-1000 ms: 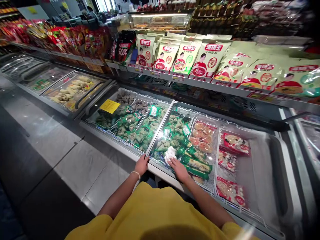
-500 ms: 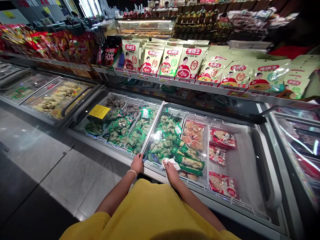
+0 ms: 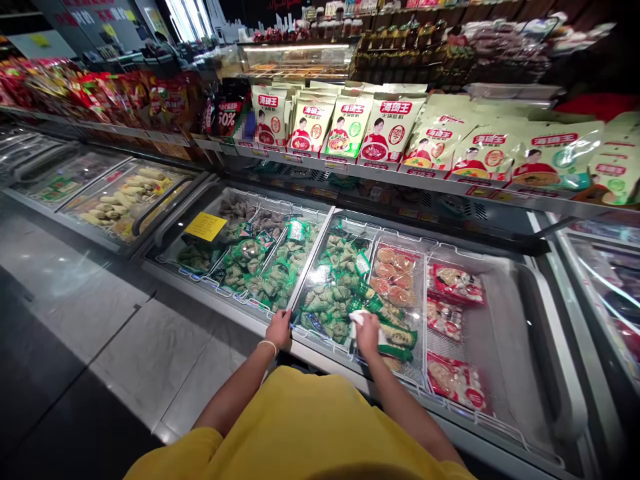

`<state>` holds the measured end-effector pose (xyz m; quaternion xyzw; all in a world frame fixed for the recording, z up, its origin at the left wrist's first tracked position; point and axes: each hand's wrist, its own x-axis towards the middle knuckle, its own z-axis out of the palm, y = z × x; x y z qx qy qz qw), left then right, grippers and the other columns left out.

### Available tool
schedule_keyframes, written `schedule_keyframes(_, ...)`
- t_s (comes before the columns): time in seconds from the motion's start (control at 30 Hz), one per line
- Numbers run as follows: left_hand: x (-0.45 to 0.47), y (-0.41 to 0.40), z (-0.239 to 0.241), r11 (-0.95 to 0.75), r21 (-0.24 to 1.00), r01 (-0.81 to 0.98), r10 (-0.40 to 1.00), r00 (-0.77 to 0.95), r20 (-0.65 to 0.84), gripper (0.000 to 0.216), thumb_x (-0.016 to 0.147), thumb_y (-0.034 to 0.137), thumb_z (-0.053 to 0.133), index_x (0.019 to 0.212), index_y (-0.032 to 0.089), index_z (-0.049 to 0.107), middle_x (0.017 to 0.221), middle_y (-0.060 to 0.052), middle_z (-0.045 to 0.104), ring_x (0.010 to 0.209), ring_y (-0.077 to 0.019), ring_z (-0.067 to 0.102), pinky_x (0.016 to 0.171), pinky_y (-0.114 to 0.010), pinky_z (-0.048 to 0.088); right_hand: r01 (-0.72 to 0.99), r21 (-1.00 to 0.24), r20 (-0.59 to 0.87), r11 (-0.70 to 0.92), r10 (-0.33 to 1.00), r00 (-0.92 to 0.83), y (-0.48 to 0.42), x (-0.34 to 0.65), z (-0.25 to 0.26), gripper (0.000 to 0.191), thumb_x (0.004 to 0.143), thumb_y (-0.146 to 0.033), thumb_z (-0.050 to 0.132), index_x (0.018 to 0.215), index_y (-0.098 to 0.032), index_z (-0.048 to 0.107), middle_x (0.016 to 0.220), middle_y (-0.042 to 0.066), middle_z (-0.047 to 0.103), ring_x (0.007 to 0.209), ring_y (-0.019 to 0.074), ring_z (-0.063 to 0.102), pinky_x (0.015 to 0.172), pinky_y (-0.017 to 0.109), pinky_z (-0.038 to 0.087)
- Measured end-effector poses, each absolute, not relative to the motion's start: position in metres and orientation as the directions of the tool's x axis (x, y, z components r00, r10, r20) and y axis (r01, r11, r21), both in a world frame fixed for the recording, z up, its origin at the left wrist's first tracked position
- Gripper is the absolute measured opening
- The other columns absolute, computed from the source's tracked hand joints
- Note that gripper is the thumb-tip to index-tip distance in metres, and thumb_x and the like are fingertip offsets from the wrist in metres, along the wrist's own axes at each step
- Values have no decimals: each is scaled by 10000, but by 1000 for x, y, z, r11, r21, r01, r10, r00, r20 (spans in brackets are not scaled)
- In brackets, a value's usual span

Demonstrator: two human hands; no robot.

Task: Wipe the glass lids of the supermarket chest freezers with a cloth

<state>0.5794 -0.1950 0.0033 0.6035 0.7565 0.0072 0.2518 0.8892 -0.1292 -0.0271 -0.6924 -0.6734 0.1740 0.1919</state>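
The right hand (image 3: 369,335) of the person is closed around a white cloth (image 3: 358,317), of which one part comes out at the left side of the fingers; whether it is paper or fabric, I cannot tell. This cloth is at the front part of the glass lid (image 3: 323,273) of the freezer (image 3: 320,357), and through the glass one sees near it the long green packs (image 3: 400,337). The left hand (image 3: 279,328), with a pale band (image 3: 270,344) at its wrist, is placed on the front edge of the freezer, near the lower end of the white divider bar (image 3: 314,257); its fingers are bent a little, but how firmly they hold the edge, I cannot tell. The two hands are apart from each other. Inside the freezer, green net bags (image 3: 333,300) lie on both sides of the bar, and to the right of them are a pack of round patties (image 3: 395,275) and several red packs (image 3: 456,283). A yellow note (image 3: 205,227) is at the left part of the freezer. Behind, pale pouches (image 3: 387,130) stand in a row on a shelf (image 3: 425,175).
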Motion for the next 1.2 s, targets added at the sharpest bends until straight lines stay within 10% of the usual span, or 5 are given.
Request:
schedule_keyframes(0.23, 575, -192, 3, 275, 335, 901, 912, -134, -388, 572, 905, 170, 474, 1459, 281, 388, 1397, -107, 422, 1253, -261, 441, 970, -297, 412, 622, -644, -63, 446, 779, -624, -156, 801, -28, 388, 748, -98, 505, 1094, -241, 606, 1116, 60, 607, 1023, 234, 526, 902, 317, 406)
schedule_keyframes(0.57, 569, -193, 4, 270, 366, 891, 907, -108, -407, 580, 894, 163, 465, 1455, 291, 390, 1387, -92, 422, 1260, -244, 441, 968, -276, 416, 841, -495, 51, -220, 958, 281, -60, 911, 0, 300, 870, -231, 408, 1074, -148, 611, 1040, 170, 580, 994, 321, 511, 885, 461, 393)
schedule_keyframes(0.7, 566, -185, 4, 266, 383, 885, 906, -94, -412, 601, 890, 153, 463, 1466, 301, 373, 1341, -99, 445, 1200, -243, 488, 950, -287, 426, 843, -531, 18, 87, 996, -92, -117, 824, -21, 214, 823, -142, 518, 965, -227, 654, 980, 70, 626, 937, 232, 553, 867, 313, 410)
schedule_keyframes(0.87, 560, -173, 7, 253, 390, 885, 908, -79, -411, 593, 896, 156, 446, 1474, 272, 376, 1298, -107, 472, 1154, -230, 519, 981, -290, 410, 637, -480, -56, 603, 703, -708, -139, 778, -31, 209, 860, -108, 511, 983, -220, 637, 1015, 72, 620, 958, 223, 531, 855, 315, 391)
schedule_keyframes(1.2, 561, -154, 21, 233, 362, 902, 909, -69, -412, 531, 894, 193, 453, 1416, 290, 437, 1374, -74, 468, 1257, -230, 431, 1065, -291, 354, 945, -327, 93, -22, 994, 56, -55, 873, -5, 253, 823, -106, 480, 965, -191, 671, 993, 121, 587, 961, 274, 504, 831, 357, 362)
